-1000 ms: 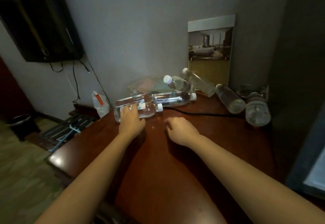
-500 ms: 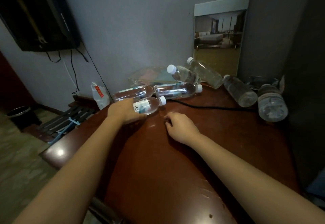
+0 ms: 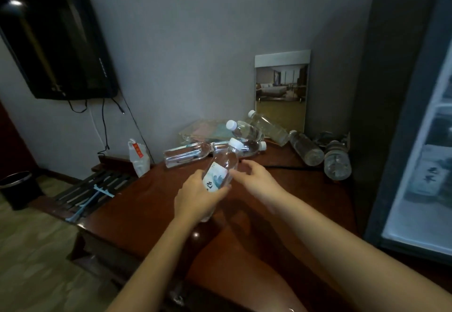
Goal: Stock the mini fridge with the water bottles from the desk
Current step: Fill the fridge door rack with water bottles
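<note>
Seen from the head camera, a person's left hand (image 3: 198,196) is wrapped around the lower, labelled half of a water bottle (image 3: 221,168). The bottle is lifted clear of the desk (image 3: 305,196) and tilted, its white cap pointing up and away toward the wall. The right hand (image 3: 256,179) hangs just beside the bottle's upper body with its fingers loosely spread and nothing in its grasp. Whether a fingertip touches the plastic cannot be told. Several other bottles (image 3: 186,156) lie on their sides along the back of the desk, some stacked on one another, near a framed picture (image 3: 281,91) propped against the wall. The mini fridge (image 3: 420,155) stands at the far right, its pale front lit; whether its door is open cannot be told. This looks like the pick-up step, with one bottle in hand and the rest waiting. The next move probably calls for passing the bottle to the right hand, or carrying it right to the fridge, with a firm grip on the smooth plastic.
</note>
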